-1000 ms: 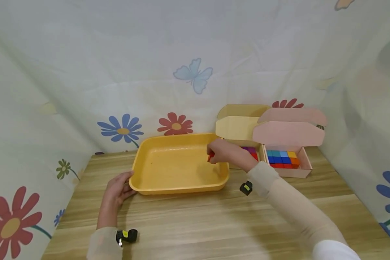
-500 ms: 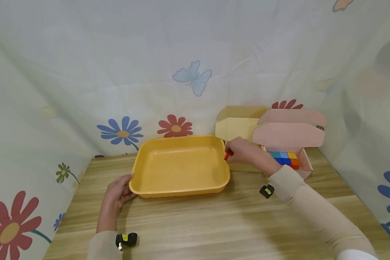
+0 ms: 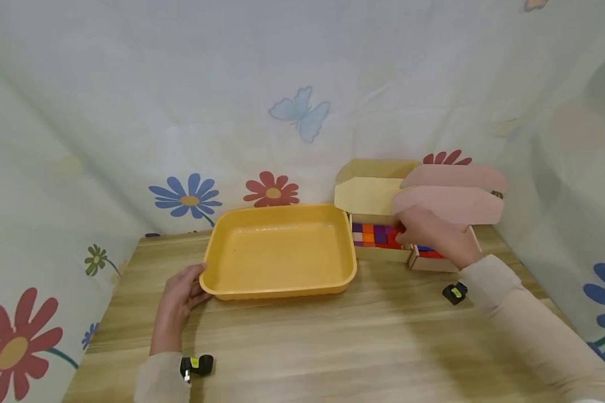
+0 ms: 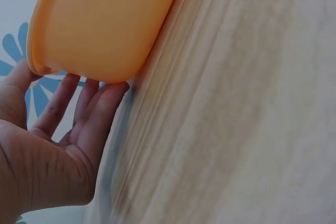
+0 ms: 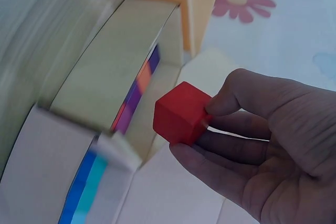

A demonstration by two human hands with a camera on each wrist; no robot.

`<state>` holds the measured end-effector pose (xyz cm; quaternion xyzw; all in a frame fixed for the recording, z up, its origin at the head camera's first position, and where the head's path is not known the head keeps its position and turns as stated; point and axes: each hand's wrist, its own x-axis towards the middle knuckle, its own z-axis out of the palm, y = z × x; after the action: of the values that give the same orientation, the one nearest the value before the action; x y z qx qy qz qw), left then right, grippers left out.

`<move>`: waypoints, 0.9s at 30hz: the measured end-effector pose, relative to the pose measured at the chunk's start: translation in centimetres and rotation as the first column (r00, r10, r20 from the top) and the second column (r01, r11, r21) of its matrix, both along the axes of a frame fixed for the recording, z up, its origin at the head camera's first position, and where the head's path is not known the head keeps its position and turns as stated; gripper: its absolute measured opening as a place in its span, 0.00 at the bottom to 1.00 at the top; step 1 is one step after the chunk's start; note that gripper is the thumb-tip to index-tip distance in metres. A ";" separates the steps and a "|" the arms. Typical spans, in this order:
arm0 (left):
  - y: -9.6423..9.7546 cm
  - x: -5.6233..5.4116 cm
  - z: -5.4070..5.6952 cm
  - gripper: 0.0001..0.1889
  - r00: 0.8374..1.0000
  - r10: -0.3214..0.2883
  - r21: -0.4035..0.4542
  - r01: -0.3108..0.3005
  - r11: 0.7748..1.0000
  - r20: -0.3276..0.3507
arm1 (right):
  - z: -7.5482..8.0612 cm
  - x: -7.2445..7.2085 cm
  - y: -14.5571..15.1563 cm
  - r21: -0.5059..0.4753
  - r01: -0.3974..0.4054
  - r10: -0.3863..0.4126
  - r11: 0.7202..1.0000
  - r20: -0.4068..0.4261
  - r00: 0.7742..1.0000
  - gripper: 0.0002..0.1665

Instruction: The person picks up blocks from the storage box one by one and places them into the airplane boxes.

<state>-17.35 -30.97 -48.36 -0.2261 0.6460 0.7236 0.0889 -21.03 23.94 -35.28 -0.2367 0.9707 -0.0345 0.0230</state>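
Observation:
My right hand pinches a red cube between thumb and fingers, as the right wrist view shows. In the head view this hand is over the boundary between the open cream box and the open pink box, partly covering the cubes there. Orange, purple and red cubes fill the cream box. Blue and teal cubes show in the pink one. My left hand holds the near left corner of the yellow tray, thumb at the rim and fingertips against the outer wall.
The tray rests on a wooden table, its right end beside the cream box. Raised lids of the cream box and the pink box stand at the back. A flowered cloth hangs behind and around the table.
From above the tray's right end, my right hand has moved right to the boxes, carrying the red cube. The cream box's cubes have come into sight. My left hand has stayed at the tray corner.

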 end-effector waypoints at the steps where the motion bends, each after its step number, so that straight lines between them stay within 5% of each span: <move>1: 0.1 -0.1 0.1 0.34 1.000 -0.002 -0.006 0.002 1.000 -0.005 | 0.0 0.0 0.6 -0.010 0.000 0.000 1.000 0.004 1.000 0.06; 3: 0.2 -0.3 0.2 0.34 1.000 -0.008 -0.013 0.008 1.000 -0.008 | 0.0 0.0 1.5 -0.105 0.015 -0.007 0.994 0.075 0.997 0.02; 11: -0.1 -0.1 0.1 0.35 1.000 0.002 -0.017 -0.002 1.000 0.010 | 0.4 0.4 4.7 -0.091 0.074 -0.061 0.993 0.146 0.987 0.04; 21: -0.2 -0.1 0.1 0.26 1.000 0.006 -0.001 -0.006 1.000 0.000 | 0.6 0.5 8.4 0.139 0.029 -0.054 0.990 0.178 0.983 0.10; 27: 0.0 -0.2 0.0 0.28 1.000 0.009 0.001 -0.009 1.000 0.010 | -0.1 -0.2 9.6 0.179 0.003 -0.069 0.984 0.359 0.931 0.10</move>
<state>-17.56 -31.02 -48.33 -0.2324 0.6442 0.7232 0.0890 -21.20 33.50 -35.37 -0.2053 0.9531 0.0074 0.2224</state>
